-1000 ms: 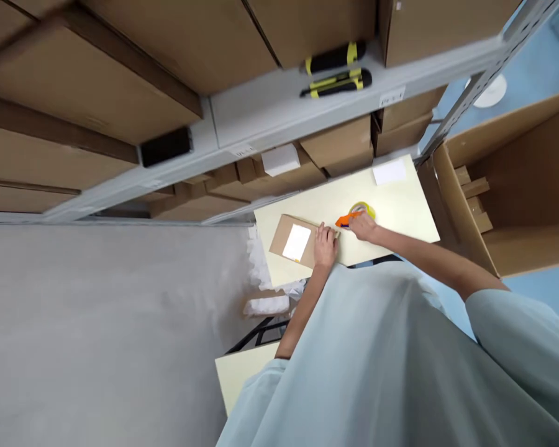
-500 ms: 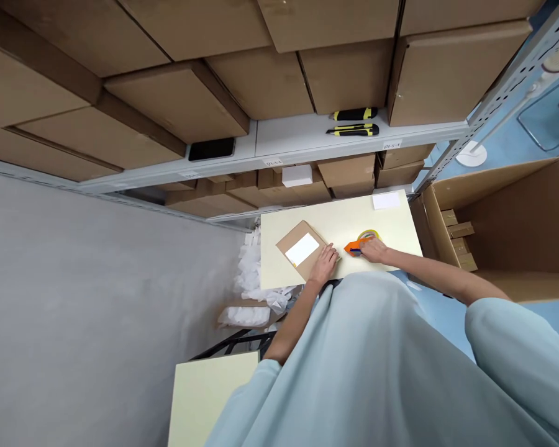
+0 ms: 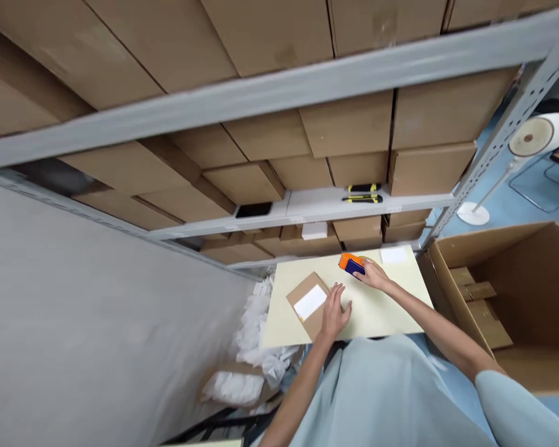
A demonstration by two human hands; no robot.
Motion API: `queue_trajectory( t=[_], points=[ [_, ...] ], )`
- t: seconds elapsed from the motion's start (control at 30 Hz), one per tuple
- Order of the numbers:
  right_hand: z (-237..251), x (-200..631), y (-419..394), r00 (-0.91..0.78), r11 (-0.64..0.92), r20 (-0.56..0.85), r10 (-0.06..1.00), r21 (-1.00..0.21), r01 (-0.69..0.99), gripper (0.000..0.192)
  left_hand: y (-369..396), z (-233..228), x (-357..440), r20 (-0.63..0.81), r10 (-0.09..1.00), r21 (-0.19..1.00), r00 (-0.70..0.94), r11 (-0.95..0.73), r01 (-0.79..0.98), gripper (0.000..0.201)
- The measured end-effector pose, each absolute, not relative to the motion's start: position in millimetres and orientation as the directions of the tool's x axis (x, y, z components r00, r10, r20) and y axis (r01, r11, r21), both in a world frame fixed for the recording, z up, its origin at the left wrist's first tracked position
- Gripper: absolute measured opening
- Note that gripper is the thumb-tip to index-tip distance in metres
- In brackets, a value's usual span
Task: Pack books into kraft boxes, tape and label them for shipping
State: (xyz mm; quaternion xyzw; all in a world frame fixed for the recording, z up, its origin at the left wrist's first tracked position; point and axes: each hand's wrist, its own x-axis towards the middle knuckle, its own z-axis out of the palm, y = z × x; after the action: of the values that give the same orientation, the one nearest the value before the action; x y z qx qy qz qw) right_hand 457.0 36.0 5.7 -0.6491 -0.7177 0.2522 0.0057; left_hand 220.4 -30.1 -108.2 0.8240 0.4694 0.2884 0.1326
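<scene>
A pale yellow counter (image 3: 391, 310) stood against a grey metal shelf rack (image 3: 307, 214) packed with brown cardboard boxes (image 3: 428, 167). On the rack's middle shelf lay two black-and-yellow utility knives (image 3: 363, 194) and, further left, a flat black device (image 3: 254, 210). A small white box (image 3: 313, 230) sat on the shelf below, just behind the counter. At the counter's far right corner lay a white slip of paper (image 3: 394, 254). To the right, a large open cardboard carton (image 3: 517, 292) stood on the blue floor with smaller brown packs inside it. Left of the counter, crumpled white packing material (image 3: 256, 335) was heaped on the floor beside the grey wall. A white stand with a round head (image 3: 538, 135) stood beyond the rack.

A flat brown parcel (image 3: 307, 292) with a white label (image 3: 310, 302) lay on the near left part of the counter. The left hand (image 3: 335, 310) rested on its right edge, fingers spread and flat, pressing rather than gripping. The right hand (image 3: 372, 274) reached farther back, its grip closed around an orange and blue tape dispenser (image 3: 351, 264) with a yellowish roll. The dispenser sat near the back of the counter, well apart from the parcel, behind and to the right of it. Nothing lay between the two hands.
</scene>
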Motion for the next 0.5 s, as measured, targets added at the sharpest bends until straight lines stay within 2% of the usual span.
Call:
queue_trajectory(
  t=[0.1, 0.17, 0.23, 0.33, 0.5],
  points=[
    [50.1, 452.3, 73.3, -0.163, 0.069, -0.122, 0.979, -0.555, 0.829, 0.051, 17.9, -53.2, 243.2, 0.547, 0.775, 0.433, 0.317, -0.586, 0.685, 0.066],
    [86.2, 441.7, 106.3, -0.192, 0.146, -0.013, 0.981, -0.598, 0.788, 0.050, 61.5, -8.1, 253.9, 0.612, 0.729, 0.389, 0.307, -0.616, 0.685, 0.070],
    [123.4, 428.0, 140.8, -0.223, 0.205, 0.031, 0.974, -0.531, 0.822, 0.047, 105.3, 34.6, 259.4, 0.632, 0.723, 0.374, 0.279, -0.600, 0.707, 0.073],
    [168.9, 408.3, 187.0, -0.242, 0.232, 0.022, 0.970, -0.376, 0.897, 0.045, 154.0, 80.3, 260.9, 0.633, 0.737, 0.387, 0.239, -0.568, 0.727, 0.078],
    [196.2, 387.7, 232.5, -0.262, 0.245, -0.037, 0.964, -0.246, 0.938, 0.036, 164.9, 98.7, 255.5, 0.641, 0.733, 0.384, 0.228, -0.563, 0.732, 0.077]
  ],
)
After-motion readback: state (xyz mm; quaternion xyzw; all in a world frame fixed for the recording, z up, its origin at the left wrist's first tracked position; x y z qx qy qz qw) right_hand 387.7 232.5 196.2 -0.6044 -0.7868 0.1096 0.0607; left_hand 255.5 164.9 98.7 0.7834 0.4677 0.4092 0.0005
